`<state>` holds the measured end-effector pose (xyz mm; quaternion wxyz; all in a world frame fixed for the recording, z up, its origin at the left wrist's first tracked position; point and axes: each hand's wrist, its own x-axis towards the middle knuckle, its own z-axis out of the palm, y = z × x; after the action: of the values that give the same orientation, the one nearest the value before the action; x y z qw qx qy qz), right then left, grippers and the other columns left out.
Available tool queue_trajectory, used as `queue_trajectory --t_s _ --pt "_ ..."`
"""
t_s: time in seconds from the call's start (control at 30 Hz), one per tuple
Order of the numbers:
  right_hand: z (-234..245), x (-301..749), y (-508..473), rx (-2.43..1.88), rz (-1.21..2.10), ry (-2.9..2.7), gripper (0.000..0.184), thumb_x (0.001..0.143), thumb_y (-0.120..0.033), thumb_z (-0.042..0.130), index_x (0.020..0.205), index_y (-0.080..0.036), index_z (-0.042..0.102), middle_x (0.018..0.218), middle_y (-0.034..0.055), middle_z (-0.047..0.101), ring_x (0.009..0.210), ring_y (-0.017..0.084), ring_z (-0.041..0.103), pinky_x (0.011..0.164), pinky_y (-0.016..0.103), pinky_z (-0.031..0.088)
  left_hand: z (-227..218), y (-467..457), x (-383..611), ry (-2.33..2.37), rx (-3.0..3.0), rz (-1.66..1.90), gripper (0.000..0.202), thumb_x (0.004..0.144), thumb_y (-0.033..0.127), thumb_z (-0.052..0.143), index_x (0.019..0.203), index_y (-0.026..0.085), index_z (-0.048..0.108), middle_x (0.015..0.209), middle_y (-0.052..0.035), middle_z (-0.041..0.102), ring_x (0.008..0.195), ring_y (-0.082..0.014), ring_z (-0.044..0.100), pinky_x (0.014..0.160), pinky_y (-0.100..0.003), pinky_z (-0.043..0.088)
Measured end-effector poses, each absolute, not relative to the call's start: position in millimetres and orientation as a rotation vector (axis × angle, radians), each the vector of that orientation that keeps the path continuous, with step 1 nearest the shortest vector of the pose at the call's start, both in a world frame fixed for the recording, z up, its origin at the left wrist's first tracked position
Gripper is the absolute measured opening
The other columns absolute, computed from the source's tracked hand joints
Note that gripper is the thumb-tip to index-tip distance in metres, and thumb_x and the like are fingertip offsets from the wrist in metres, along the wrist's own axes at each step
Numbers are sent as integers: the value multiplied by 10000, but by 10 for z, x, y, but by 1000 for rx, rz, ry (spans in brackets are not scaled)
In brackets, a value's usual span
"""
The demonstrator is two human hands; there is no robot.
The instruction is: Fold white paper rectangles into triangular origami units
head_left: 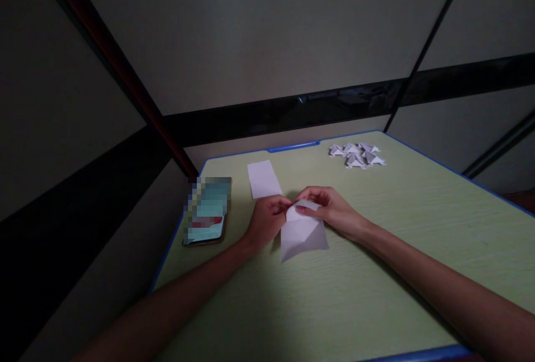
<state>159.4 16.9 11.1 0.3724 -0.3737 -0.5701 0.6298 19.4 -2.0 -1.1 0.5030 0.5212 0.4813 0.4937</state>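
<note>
Between my two hands is a sheet of white paper (305,235), raised a little and showing crease lines, its far end bent over. My left hand (270,214) pinches its far left edge, with the fingers curled together. On the other side, my right hand (330,209) grips the far right part, thumb lying on top and fingers behind the paper. The fingertips of both hands come close together at the far edge, and the fold there is partly hidden by them. Just beyond my left hand a flat white sheet (264,179) lies on the table.
A phone (208,209) with its screen lit lies at the left of the pale green table (376,295), its picture partly blurred. Several small folded paper figures (355,160) sit together at the far right. A cabinet-like panelled wall (267,44) stands behind the table's blue edge.
</note>
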Motion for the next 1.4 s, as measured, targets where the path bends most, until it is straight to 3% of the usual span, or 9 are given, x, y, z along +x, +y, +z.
queue_trajectory --t_s 0.17,0.37,0.5,0.6,0.73,0.9,1.17,1.27,1.4 --pt "116 1598 168 -1006 1495 -1503 236 541 -298 680 608 -122 538 530 -39 511 453 53 411 428 187 265 -17 -21 183 1126 1305 1189 128 567 242 627 568 114 612 495 18 556 481 -82 476 460 -183 330" --pt "97 1602 179 -1029 1456 -1447 231 525 -274 682 589 -131 511 522 -42 500 443 55 406 411 186 261 -71 -8 147 1107 1259 1227 311 709 363 486 591 102 605 491 11 526 464 -73 454 447 -187 335" --pt "58 1598 199 -1014 1440 -1427 192 562 -264 649 602 -138 510 511 -50 476 435 53 387 413 188 256 -37 -32 159 1125 1279 1215 258 626 302 591 805 120 637 610 -16 623 529 -106 527 463 -192 372" --pt "50 1607 207 -919 1366 -1468 143 575 -183 620 695 -147 550 657 -21 536 515 69 447 473 202 323 -17 -39 170 1197 1265 1238 242 563 211 634 787 120 643 589 -15 642 500 -112 541 443 -189 369" --pt "73 1644 211 -779 1256 -1572 251 582 -79 539 798 -180 617 879 27 569 698 116 518 579 240 384 -24 -21 170 1184 1213 1271 204 549 175 631 744 121 651 593 -16 655 516 -115 562 468 -195 398" --pt "59 1688 251 -691 1151 -1640 301 571 -35 483 703 -218 684 837 30 600 812 154 534 698 298 398 -14 -10 162 1156 1210 1303 177 529 170 647 700 126 645 664 -30 664 588 -124 582 533 -213 428" --pt "27 1697 259 -727 1179 -1550 289 560 -26 456 589 -208 678 781 28 638 703 138 554 562 248 381 14 -34 143 1100 1152 1300 212 536 157 623 746 136 635 711 -29 646 591 -105 546 494 -181 375" --pt "36 1700 253 -710 1178 -1549 327 541 -1 408 570 -198 667 784 27 644 696 136 559 555 243 382 18 -29 138 1078 1106 1287 212 536 156 597 744 149 636 651 -2 616 504 -74 480 427 -167 309" --pt "55 1716 242 -704 1096 -1605 339 532 16 386 545 -191 653 781 27 641 702 137 563 585 255 398 -2 -12 142 1057 1057 1232 138 590 277 571 536 149 572 463 27 473 430 -69 384 406 -192 277"
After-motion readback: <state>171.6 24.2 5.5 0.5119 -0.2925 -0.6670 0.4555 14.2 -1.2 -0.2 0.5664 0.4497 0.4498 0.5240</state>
